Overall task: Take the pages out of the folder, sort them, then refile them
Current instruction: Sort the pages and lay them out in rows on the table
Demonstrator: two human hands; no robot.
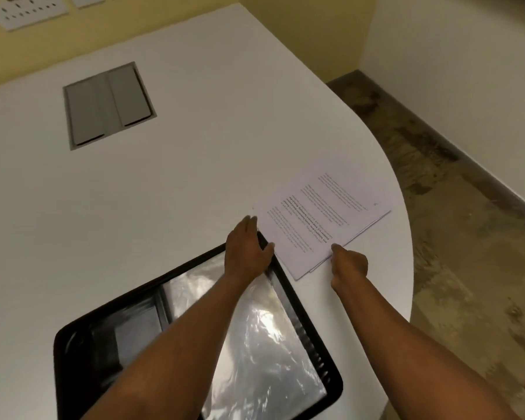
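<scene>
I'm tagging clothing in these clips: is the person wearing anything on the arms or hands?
Nothing shows. Both forearms are bare as far as the frame's bottom edge, with no sleeves in view. The left hand and right hand have no gloves, and no watch, ring or bracelet is visible.

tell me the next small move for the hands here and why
Probably square up the stack of pages with both hands. The sheets lie fanned unevenly on the table beside the open folder, whose clear sleeves look empty. The right hand already pinches the stack's near corner and the left hand rests at its left edge, so the stack seems ready for sorting.
</scene>
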